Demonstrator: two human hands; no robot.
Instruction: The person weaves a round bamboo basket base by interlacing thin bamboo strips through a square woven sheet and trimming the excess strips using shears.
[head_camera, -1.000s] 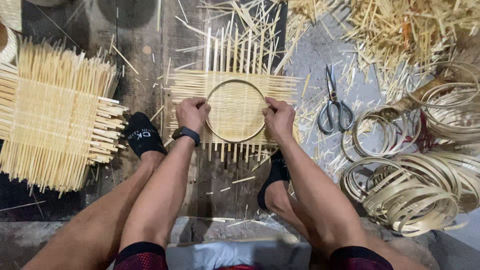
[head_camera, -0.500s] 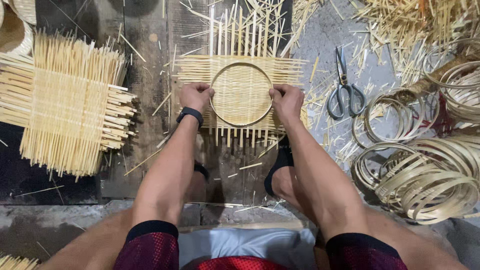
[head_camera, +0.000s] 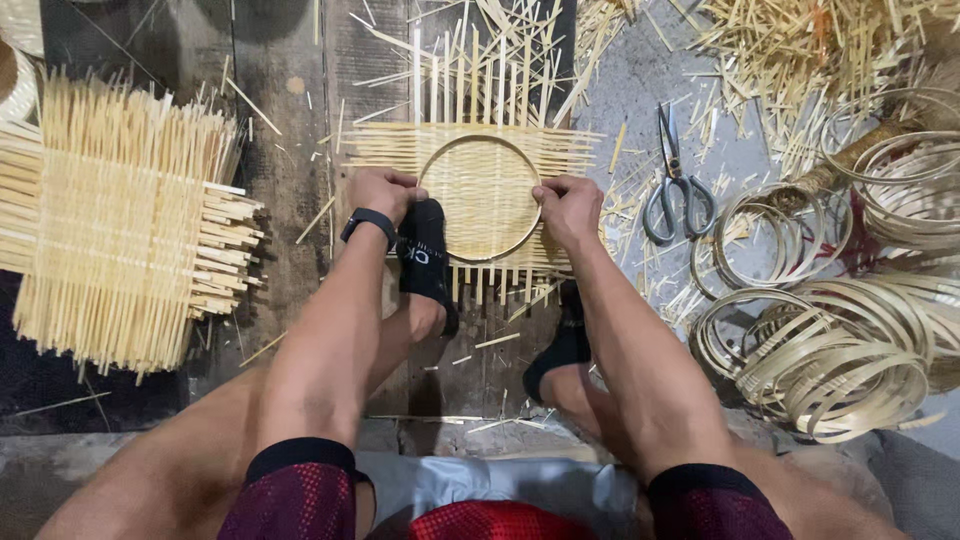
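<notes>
- The left hand grips the left edge of a round bamboo hoop; its fingers curl down over the rim, with a black wristband on the wrist just nearer
- The right hand clamps the right edge of the same hoop; the two hands sit well apart, one on each side, level with each other
- The hoop lies flat on a small woven bamboo mat, about at its middle; the mat's loose strip ends stick out far, left, right and near
- The hoop lies straight ahead between the hands, on the far side of the knees; being round it has no long axis, and neither hand is nearer to it, since both touch the rim
- A foot in a black sock rests against the near left edge of the mat, just beside the left hand; the other socked foot sits nearer, apart from the mat
- To the left lies a larger woven mat; to the right, scissors and a heap of spare hoops
</notes>
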